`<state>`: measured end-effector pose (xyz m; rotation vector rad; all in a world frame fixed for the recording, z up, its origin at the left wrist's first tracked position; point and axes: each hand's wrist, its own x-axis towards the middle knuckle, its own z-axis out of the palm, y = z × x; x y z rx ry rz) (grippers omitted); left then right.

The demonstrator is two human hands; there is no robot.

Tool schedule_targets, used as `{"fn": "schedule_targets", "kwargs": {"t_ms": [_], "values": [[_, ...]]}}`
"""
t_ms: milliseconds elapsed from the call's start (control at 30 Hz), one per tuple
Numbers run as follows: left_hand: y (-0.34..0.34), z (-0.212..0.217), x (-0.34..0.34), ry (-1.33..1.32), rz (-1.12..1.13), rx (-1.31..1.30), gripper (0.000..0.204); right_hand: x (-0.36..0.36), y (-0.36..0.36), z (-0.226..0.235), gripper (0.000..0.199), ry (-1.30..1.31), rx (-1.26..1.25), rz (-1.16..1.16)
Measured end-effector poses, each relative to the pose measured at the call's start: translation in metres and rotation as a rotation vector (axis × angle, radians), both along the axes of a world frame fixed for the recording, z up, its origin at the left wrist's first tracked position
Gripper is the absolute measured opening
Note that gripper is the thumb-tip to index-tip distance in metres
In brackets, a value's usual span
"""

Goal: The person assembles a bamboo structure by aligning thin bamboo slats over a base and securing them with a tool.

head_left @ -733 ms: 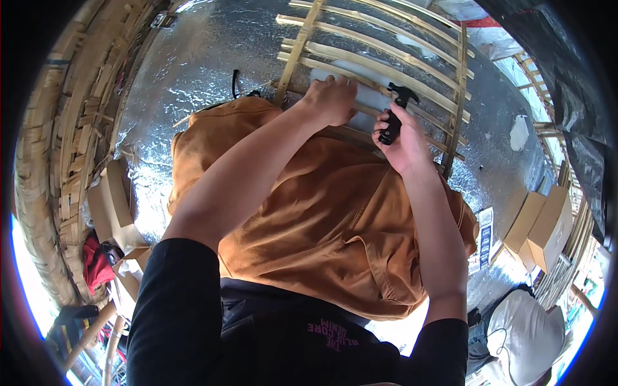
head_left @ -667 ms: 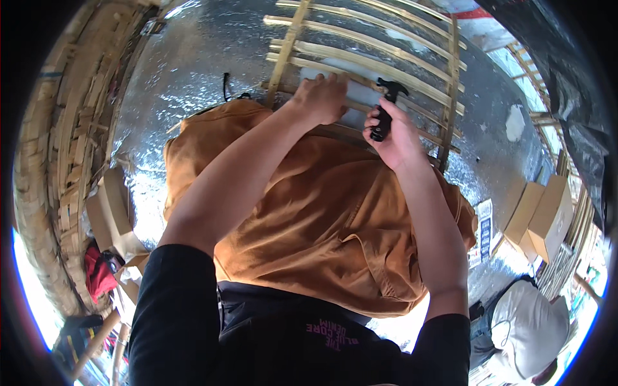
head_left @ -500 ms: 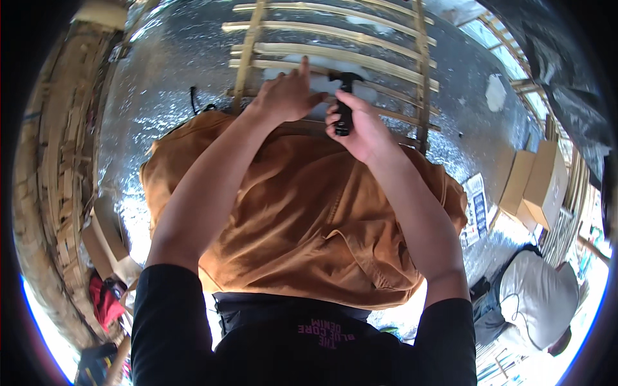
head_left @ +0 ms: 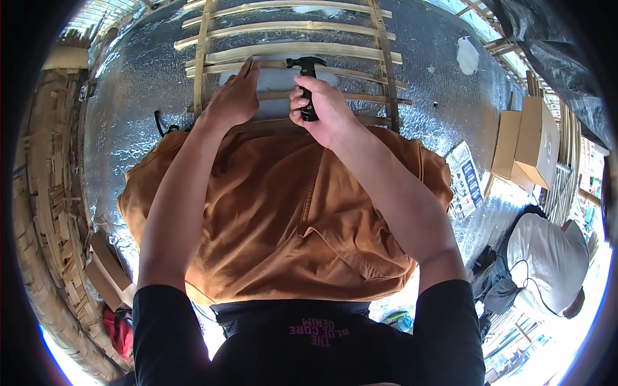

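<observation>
My right hand is wrapped round the handle of a small black claw hammer. The hammer head is uppermost, over the slats of a bamboo frame. To its left, my left hand has its fingers stretched out and close together, their tips at one of the nearer slats. Its thumb is partly hidden, and no nail or other small thing can be made out at the fingertips. Several crosswise slats lie over two long side strips. The frame's near end meets the brown cloth over my lap.
Shiny silver sheeting covers the floor. Cardboard boxes stand at the right, near a printed sheet. A person in a light top is at the lower right. Woven bamboo runs along the left, beside another carton.
The whole view has shifted, with the frame and both hands now further left. My left hand's fingers have drawn together at the slat. The hammer stays in my right hand.
</observation>
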<state>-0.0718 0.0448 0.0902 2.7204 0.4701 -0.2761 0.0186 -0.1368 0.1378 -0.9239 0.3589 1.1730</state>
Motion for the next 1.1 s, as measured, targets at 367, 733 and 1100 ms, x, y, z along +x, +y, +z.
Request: {"fn": "schedule_targets", "kwargs": {"t_ms": [367,733,1100], "values": [[0.007,-0.001,-0.003,-0.006,-0.029,0.019,0.056,-0.011,0.002,-0.003,0.016,0.046,0.014,0.043],[0.003,0.010,0.007,0.168,-0.014,-0.020,0.056,0.007,-0.002,-0.004,0.015,-0.035,-0.002,-0.064],[0.011,0.003,0.005,0.023,-0.073,0.007,0.044,0.000,0.001,-0.003,0.018,0.001,-0.013,0.028]]}}
